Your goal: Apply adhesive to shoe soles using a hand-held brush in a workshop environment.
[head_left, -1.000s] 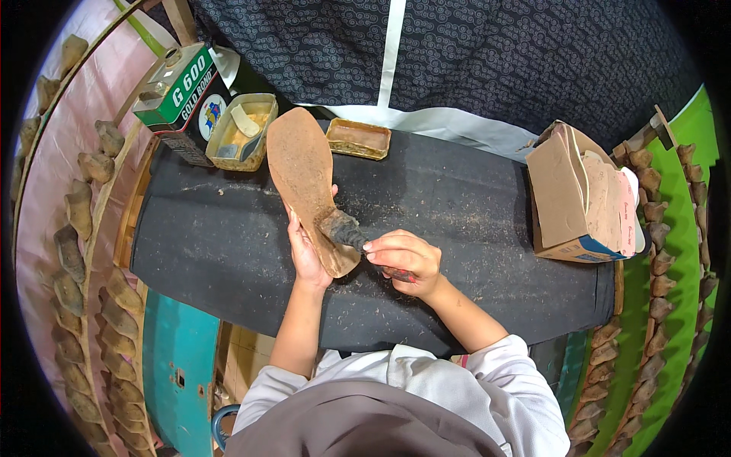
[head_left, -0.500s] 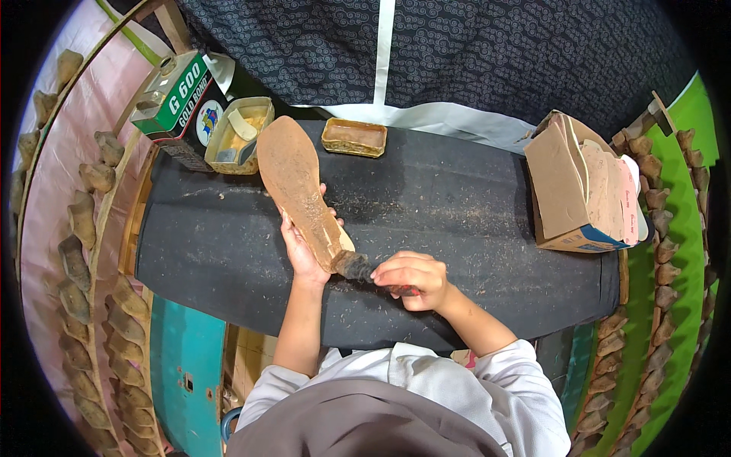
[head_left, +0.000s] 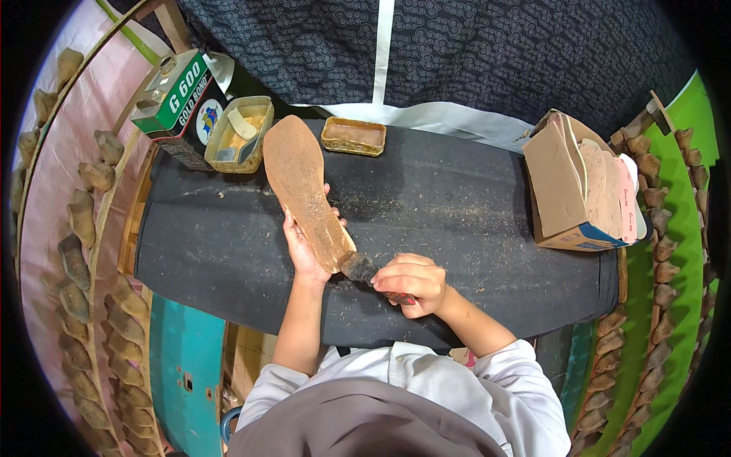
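Note:
My left hand [head_left: 306, 257] grips a brown shoe sole [head_left: 295, 164] from beneath, its fingers wrapped around both edges near the narrow middle. The wide toe end points away from me, while the heel end is near. In my right hand [head_left: 417, 280] is a brush [head_left: 358, 267] with a dark, worn head and a bit of red at the handle. Its dark tip meets the sole at the heel end. Most of the brush handle is hidden by my fingers.
A black-covered table [head_left: 464, 190] carries light scraps. Along its far side stand a green and black can [head_left: 179, 107], a tub with a spreader [head_left: 237, 141] and a small rectangular dish [head_left: 353, 138]. A cardboard box [head_left: 560, 183] of sole-shaped pieces stands right. Shoe lasts [head_left: 75, 259] line side racks.
The sole has shifted slightly right and turned a little more upright. The brush stays at its heel end, its handle end dipping slightly toward me.

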`<action>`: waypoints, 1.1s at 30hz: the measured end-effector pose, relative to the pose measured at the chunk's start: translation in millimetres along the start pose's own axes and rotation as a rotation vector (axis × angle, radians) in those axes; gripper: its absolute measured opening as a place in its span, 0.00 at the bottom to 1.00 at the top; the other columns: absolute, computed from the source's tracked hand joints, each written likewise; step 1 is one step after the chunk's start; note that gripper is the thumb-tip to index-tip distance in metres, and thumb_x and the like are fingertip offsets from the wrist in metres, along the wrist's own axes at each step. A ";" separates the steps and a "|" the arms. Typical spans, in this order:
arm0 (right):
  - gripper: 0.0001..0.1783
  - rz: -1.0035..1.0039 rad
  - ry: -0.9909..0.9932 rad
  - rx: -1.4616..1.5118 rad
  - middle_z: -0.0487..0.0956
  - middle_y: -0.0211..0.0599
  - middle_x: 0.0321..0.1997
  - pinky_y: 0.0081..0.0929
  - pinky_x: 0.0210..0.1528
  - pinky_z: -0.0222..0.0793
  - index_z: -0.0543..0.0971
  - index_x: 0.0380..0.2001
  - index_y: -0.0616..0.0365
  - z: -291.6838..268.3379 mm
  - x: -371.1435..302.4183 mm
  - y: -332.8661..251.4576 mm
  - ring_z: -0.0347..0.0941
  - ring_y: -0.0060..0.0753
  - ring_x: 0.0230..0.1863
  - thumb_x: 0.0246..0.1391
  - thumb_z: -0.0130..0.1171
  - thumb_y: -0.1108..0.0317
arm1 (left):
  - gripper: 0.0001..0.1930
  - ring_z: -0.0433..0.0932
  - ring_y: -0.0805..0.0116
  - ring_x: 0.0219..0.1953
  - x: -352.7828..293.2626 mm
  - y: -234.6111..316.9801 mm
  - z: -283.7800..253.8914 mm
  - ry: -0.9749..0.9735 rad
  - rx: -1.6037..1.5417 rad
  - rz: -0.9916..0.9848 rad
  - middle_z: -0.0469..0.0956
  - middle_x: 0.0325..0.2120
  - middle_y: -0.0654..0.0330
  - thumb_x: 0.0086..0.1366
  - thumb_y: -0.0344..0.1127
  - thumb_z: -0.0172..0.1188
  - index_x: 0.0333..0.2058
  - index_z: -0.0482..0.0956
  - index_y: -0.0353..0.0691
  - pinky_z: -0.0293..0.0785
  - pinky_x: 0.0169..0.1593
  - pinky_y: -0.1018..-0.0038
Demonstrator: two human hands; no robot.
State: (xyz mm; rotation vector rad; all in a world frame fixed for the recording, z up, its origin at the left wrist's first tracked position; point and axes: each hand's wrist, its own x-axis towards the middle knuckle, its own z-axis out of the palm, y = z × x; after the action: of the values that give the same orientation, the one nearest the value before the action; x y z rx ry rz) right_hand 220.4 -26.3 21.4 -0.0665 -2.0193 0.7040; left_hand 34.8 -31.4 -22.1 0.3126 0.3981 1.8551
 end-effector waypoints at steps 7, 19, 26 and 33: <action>0.19 0.025 -0.001 0.086 0.78 0.42 0.30 0.30 0.30 0.71 0.77 0.28 0.65 -0.6 4.1 -1.1 0.75 0.39 0.26 0.23 0.53 0.82 | 0.25 0.76 0.61 0.35 -0.5 -3.1 -2.2 -0.014 0.030 -0.007 0.69 0.52 0.55 0.67 0.52 0.34 0.58 0.59 0.49 0.77 0.36 0.62; 0.14 -0.084 0.035 -0.072 0.78 0.42 0.34 0.31 0.32 0.72 0.78 0.29 0.64 -6.6 15.1 14.1 0.75 0.39 0.29 0.31 0.58 0.78 | 0.25 0.76 0.61 0.35 -2.5 -1.0 -0.1 -0.018 -0.012 -0.058 0.68 0.53 0.55 0.68 0.51 0.35 0.58 0.60 0.45 0.77 0.38 0.63; 0.18 -0.015 -0.034 0.019 0.78 0.42 0.33 0.31 0.31 0.71 0.77 0.27 0.64 -3.7 5.6 0.5 0.74 0.40 0.28 0.24 0.52 0.83 | 0.25 0.75 0.61 0.35 -1.9 -0.9 -0.8 -0.001 -0.080 -0.007 0.68 0.52 0.55 0.68 0.51 0.35 0.58 0.60 0.46 0.76 0.38 0.63; 0.12 -0.053 -0.083 0.037 0.79 0.42 0.30 0.28 0.28 0.71 0.78 0.26 0.64 1.0 1.6 1.5 0.75 0.37 0.26 0.30 0.55 0.79 | 0.26 0.74 0.60 0.35 -1.7 -6.6 -9.1 0.013 -0.022 0.084 0.69 0.50 0.50 0.67 0.53 0.34 0.58 0.60 0.46 0.75 0.37 0.64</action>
State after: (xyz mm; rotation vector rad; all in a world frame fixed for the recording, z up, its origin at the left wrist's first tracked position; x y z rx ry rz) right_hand 218.4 -25.0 21.5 0.0389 -2.0788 0.7204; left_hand 37.3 -32.1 -33.2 0.3061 0.3786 1.9433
